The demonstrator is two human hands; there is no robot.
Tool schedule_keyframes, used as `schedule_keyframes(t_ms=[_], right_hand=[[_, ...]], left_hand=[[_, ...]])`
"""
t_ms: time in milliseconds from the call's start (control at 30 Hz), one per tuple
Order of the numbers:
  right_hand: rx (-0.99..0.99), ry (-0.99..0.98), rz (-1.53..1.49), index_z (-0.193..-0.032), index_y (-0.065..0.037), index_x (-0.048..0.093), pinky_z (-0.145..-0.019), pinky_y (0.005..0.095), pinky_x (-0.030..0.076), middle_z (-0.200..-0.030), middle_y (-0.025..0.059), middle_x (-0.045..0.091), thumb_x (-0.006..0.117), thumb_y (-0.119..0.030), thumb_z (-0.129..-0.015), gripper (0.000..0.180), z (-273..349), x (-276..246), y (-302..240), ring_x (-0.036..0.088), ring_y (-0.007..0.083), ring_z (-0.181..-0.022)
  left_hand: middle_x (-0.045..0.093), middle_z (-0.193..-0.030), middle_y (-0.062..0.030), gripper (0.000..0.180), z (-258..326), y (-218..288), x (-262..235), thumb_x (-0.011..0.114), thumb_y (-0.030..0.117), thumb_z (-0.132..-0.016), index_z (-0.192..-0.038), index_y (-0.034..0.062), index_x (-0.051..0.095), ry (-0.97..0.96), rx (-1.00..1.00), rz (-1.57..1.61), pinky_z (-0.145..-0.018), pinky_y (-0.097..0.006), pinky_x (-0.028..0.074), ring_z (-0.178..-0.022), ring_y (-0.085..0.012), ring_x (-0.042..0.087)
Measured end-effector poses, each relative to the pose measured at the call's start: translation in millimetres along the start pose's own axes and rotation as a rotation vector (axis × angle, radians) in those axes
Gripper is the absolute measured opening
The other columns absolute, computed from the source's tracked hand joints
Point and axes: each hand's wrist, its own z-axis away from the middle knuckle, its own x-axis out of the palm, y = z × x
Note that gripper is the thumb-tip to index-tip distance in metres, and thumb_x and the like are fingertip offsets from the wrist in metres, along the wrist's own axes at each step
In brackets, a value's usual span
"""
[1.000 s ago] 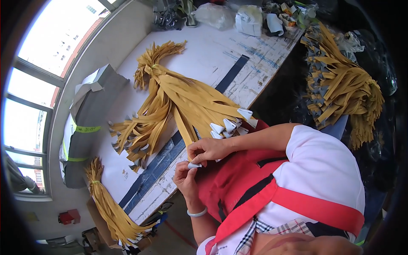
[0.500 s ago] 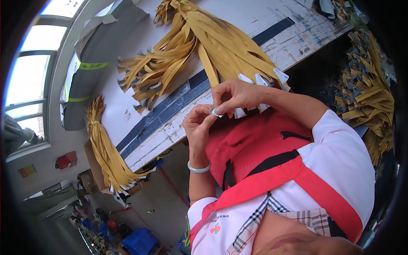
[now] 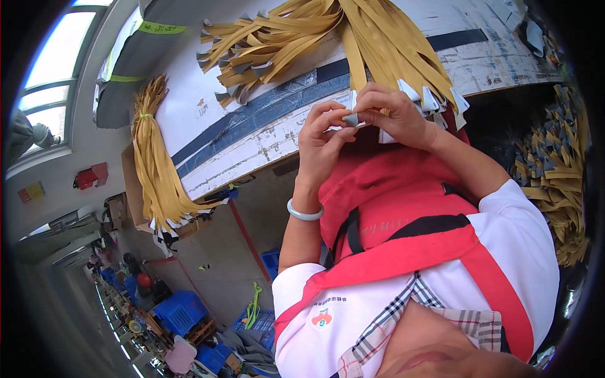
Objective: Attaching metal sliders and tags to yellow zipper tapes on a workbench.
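Note:
My left hand [image 3: 324, 140], with a pale bangle [image 3: 305, 211] on its wrist, pinches the grey tip [image 3: 351, 119] of a mustard-yellow strap. Against the same tip, my right hand [image 3: 398, 120] closes its thumb and fingers from the other side. Both hands are raised over the table's front edge. Just beyond them, a bundle of mustard straps [image 3: 394, 44] fans toward me, its white ends [image 3: 430, 97] hanging beside my right hand. More straps with curled grey ends [image 3: 277, 47] lie to the left of it on the table.
The worn white table [image 3: 252, 165] has dark blue strips along its front. A tied strap bundle [image 3: 150, 160] hangs over its left end, by a cardboard box [image 3: 132, 189]. Another strap pile [image 3: 554, 176] is at the right. Blue crates [image 3: 179, 312] stand on the floor, lower left.
The view has shifted, so the table and straps sit higher and further right. My hands still pinch together; the tip between them now shows its flat grey face.

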Motion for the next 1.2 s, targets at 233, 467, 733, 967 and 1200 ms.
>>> schedule_keyframes(t_ms=[233, 467, 733, 967, 1200], right_hand=[[0.572, -0.126, -0.252, -0.094, -0.002, 0.061, -0.065, 0.0211, 0.045, -0.077, -0.0023, 0.058, 0.067, -0.020, -0.096, 0.019, 5.3, -1.0, -8.2, 0.053, 0.0045, -0.071], [0.585, 0.170, -0.136, -0.089, -0.003, 0.060, -0.057, 0.0210, 0.042, -0.072, -0.0044, 0.053, 0.063, -0.021, -0.099, 0.020, 17.0, -22.8, -4.0, 0.048, 0.0030, -0.063], [0.091, -0.113, 0.577, -0.089, -0.003, 0.061, -0.071, 0.0390, 0.049, -0.086, 0.0116, 0.059, 0.065, -0.018, -0.091, 0.016, -5.6, -19.1, 16.8, 0.058, 0.0305, -0.081], [0.262, -0.117, 0.467, -0.087, -0.003, 0.062, -0.073, 0.0410, 0.049, -0.087, 0.0121, 0.060, 0.066, -0.017, -0.089, 0.014, -9.7, -18.9, 25.8, 0.059, 0.0324, -0.084], [0.431, -0.082, 0.187, -0.095, 0.001, 0.061, -0.073, 0.0328, 0.048, -0.085, 0.0097, 0.059, 0.065, -0.010, -0.091, 0.012, -8.4, -22.7, 28.8, 0.059, 0.0216, -0.080]], left_hand=[[0.054, -0.072, -0.0089, 0.013, 2.3, -19.6, -2.6, 0.073, -0.005, -0.080, -0.082, -0.0006, 0.061, -0.058, 0.256, -0.494, -0.057, -0.030, 0.043, -0.063, -0.0189, 0.055], [0.060, -0.076, -0.0039, 0.007, 2.2, -0.6, -58.9, 0.064, 0.001, -0.095, -0.089, 0.0002, 0.060, 0.341, 0.135, -0.101, -0.059, -0.023, 0.052, -0.064, -0.0123, 0.062], [0.060, -0.116, -0.0113, 0.033, -10.1, -28.6, -73.8, 0.064, -0.006, -0.088, -0.119, 0.0047, 0.062, 0.133, 0.210, -0.636, -0.078, -0.034, 0.054, -0.093, -0.0198, 0.064], [0.061, -0.116, -0.0139, 0.030, -39.6, -58.2, -8.0, 0.068, 0.001, -0.078, -0.108, 0.0045, 0.064, -0.268, 0.474, -0.978, -0.085, -0.040, 0.052, -0.102, -0.0338, 0.062], [0.064, -0.098, -0.0088, 0.016, -63.1, -61.7, -23.5, 0.075, -0.004, -0.078, -0.088, -0.0011, 0.063, -0.161, 0.152, -0.461, -0.077, -0.029, 0.054, -0.087, -0.0171, 0.065]])
